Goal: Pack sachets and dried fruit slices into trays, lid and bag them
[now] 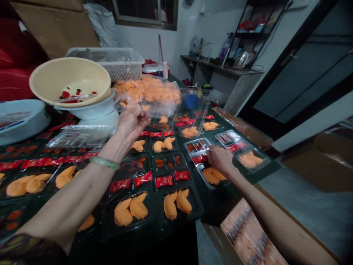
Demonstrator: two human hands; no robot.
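Note:
My left hand [132,119], with a green bangle [104,162] on its wrist, is raised over the back rows of trays. Its fingers are curled closed beside clear plastic, and what they hold is unclear. A clear plastic lid [197,106] stands tilted to its right. My right hand [220,160] is closed at the right side of a compartment tray [205,180]; its fingertips are partly hidden. That tray holds dark red pieces, a red packet [199,159] and orange curved pieces [213,175]. Nearer me lie similar black trays [194,206] with red packets and orange pieces.
Behind my left hand lies a bagged heap of orange pieces [149,88]. A cream basin [44,79] on stacked bowls, a white basket [124,70] and clear lids [79,136] occupy the left. An open carton [248,235] stands below the table's right edge.

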